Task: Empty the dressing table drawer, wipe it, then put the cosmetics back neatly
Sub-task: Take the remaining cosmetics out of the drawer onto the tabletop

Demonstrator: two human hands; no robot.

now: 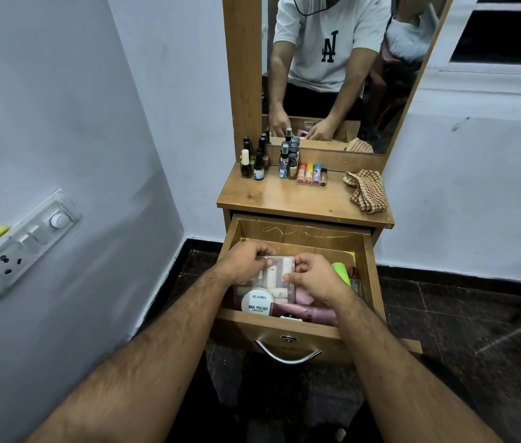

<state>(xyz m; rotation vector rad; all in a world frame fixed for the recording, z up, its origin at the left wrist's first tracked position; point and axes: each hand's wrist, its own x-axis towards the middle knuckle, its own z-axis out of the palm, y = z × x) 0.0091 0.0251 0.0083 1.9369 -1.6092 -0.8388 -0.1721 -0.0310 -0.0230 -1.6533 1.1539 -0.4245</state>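
Two hands, left hand (246, 262) and right hand (315, 278), pinch clear rigid plastic cosmetics case (279, 266) in open wooden drawer (300, 233); likely light, slippery; grip opposite edges.

White round tub (258, 301) in the drawer (369, 260) read "zudio" above "NAIL POLISH", a smaller line beneath was too small to read, white T-shirt (329, 46) reflected in the mirror (412, 91) bore a dark interlocked "LA" monogram

Clear case (276, 276) half hidden under both hands, contents blurred; pink bottle's (303, 313) label unreadable.
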